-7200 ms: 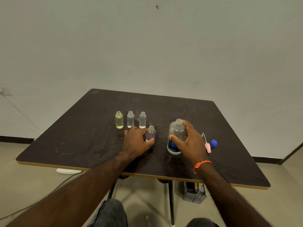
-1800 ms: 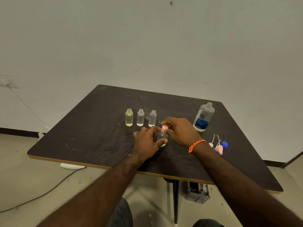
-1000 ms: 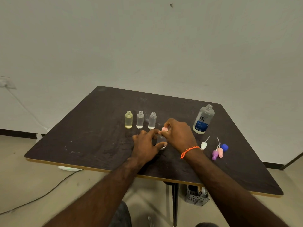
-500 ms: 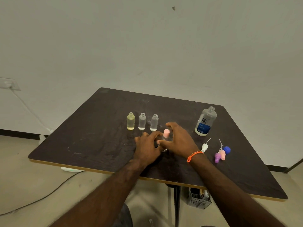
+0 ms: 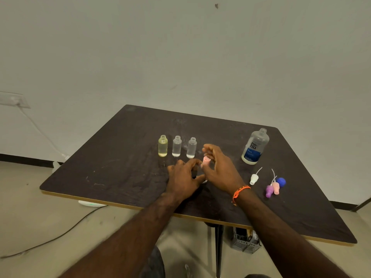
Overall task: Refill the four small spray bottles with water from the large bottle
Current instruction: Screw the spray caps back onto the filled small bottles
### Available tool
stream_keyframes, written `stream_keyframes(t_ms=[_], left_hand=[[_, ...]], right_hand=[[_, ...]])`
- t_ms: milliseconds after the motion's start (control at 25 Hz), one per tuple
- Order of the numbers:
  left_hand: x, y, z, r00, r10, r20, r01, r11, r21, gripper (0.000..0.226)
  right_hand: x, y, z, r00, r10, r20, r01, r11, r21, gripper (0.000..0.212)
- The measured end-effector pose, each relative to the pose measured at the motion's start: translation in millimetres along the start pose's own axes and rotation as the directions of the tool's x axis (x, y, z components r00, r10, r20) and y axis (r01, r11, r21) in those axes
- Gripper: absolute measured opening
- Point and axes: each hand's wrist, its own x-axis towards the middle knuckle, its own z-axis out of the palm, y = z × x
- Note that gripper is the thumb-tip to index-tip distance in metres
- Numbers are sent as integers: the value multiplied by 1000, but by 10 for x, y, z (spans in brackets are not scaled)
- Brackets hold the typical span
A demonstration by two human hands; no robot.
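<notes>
Bottle (image 5: 197, 173) with pink cap (image 5: 206, 161), gripped by left hand (image 5: 183, 180); right hand (image 5: 219, 167) loose beside cap, fingers spread.

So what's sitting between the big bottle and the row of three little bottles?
Head view: only the right hand, by the pink cap; otherwise bare table.

"re-nu" on lg bottle (image 5: 255, 147) label

Dark square table (image 5: 124, 157); pale wall (image 5: 140, 57); beige floor (image 5: 30, 217)
</notes>
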Motion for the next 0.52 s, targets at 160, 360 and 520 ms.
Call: stream_keyframes(t_ms=[160, 360, 520], left_hand=[[2, 12, 6, 1000, -19, 18, 18, 999, 43, 50], [-1, 14, 2, 1000, -16, 25, 15, 999, 29, 44], [0, 17, -2, 999, -18, 27, 17, 999, 45, 44]], right_hand=[[64, 20, -61, 988, 70, -140, -75, 997, -30, 48], [82, -7, -2, 996, 78, -52, -81, 995, -64, 66], [63, 86, -20, 998, 54, -31, -54, 999, 6, 40]])
